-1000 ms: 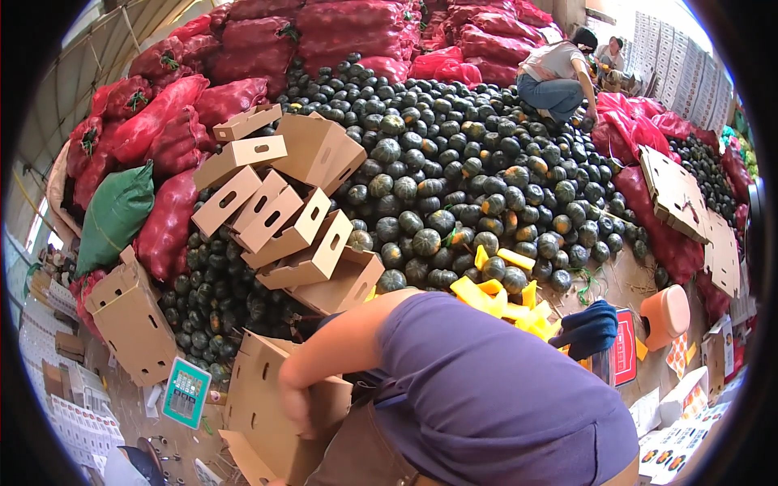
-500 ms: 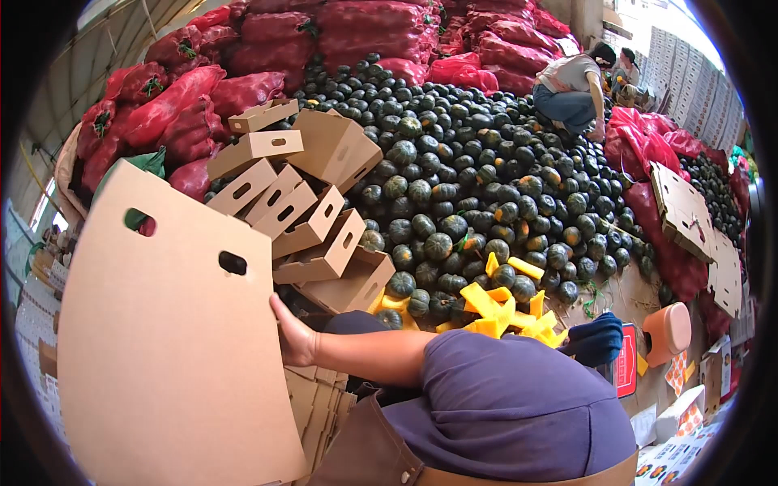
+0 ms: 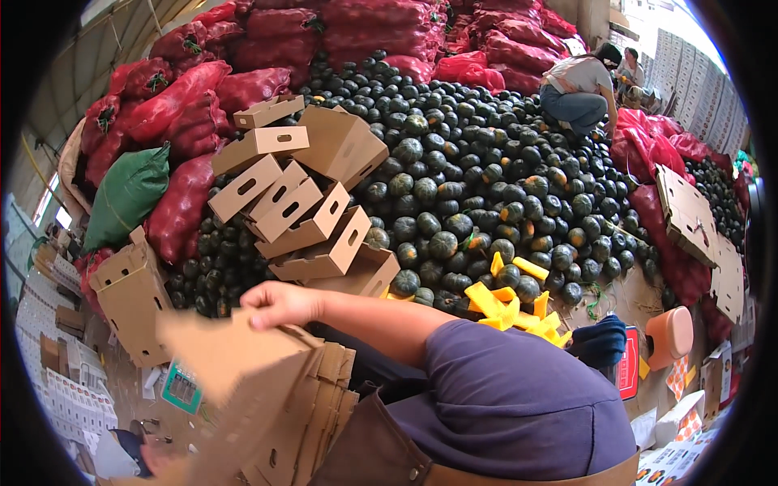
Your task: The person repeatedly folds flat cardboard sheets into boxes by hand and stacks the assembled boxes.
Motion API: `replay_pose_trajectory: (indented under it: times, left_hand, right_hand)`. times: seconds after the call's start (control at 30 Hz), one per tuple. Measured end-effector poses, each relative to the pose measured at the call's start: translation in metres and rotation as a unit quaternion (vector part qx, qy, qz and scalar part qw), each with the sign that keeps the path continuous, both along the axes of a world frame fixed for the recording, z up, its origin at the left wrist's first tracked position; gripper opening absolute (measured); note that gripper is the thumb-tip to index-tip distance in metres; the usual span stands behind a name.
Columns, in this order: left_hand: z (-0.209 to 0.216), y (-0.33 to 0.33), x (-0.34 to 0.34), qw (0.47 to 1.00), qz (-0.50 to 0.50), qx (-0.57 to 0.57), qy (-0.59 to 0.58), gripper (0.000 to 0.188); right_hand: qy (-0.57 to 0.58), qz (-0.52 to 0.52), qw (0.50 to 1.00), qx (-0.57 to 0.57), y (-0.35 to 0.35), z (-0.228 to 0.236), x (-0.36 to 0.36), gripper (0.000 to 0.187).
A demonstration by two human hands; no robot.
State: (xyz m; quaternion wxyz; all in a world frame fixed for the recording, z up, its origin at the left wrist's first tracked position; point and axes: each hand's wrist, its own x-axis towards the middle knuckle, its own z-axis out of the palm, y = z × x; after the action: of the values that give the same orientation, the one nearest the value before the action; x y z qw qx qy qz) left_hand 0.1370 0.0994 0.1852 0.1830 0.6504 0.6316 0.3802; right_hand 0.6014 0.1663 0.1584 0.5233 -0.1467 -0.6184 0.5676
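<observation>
Beside the cardboard stack [image 3: 328,405], my right hand [image 3: 279,306] pinches a carton [image 3: 235,348], seemingly mid-fold; next calls for squaring; left hand's [image 3: 164,458] grip, can't tell.

Daylight fills the scene, soft and fairly even over the pumpkin heap [image 3: 462,170], leaving small pale highlights on the rinds and dark shadow in the gaps. The strongest light shows beyond the heap's far right, where the background above the white carton stack [image 3: 677,85] burns out to white. A window opening [image 3: 47,198] well left of the heap glares too, while the roof [image 3: 57,105] near it is dim and grey. In front of the heap, to its left, the cardboard box [image 3: 219,356] is smeared by motion blur; the grip [image 3: 279,304] at its upper edge is crisper. All around the heap, the fisheye bends straight edges towards a black, rounded rim
</observation>
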Motion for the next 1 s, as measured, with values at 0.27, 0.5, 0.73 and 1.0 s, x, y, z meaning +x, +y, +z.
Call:
replay_pose_trajectory:
  times: [0.27,0.5,0.73,1.0]
  left_hand:
    - [-0.042,-0.092,0.037,0.841,-0.359,-0.081,0.398,0.053]
    - [-0.077,-0.115,-0.004,0.831,-0.321,-0.026,0.454,0.054]
    - [-0.102,-0.107,0.068,0.916,0.031,-0.080,-0.393,0.052]
    - [-0.037,-0.097,0.090,0.893,-0.250,-0.271,0.259,0.051]
  right_hand:
    - [-0.414,-0.067,0.789,0.450,-0.060,-0.047,0.003,0.023]
    - [-0.565,0.028,0.726,0.390,-0.098,-0.022,0.008,0.036]
    - [-0.212,-0.238,0.948,0.005,-0.096,-0.048,-0.049,0.054]
    - [-0.753,0.151,0.597,0.234,-0.092,0.003,-0.040,0.053]
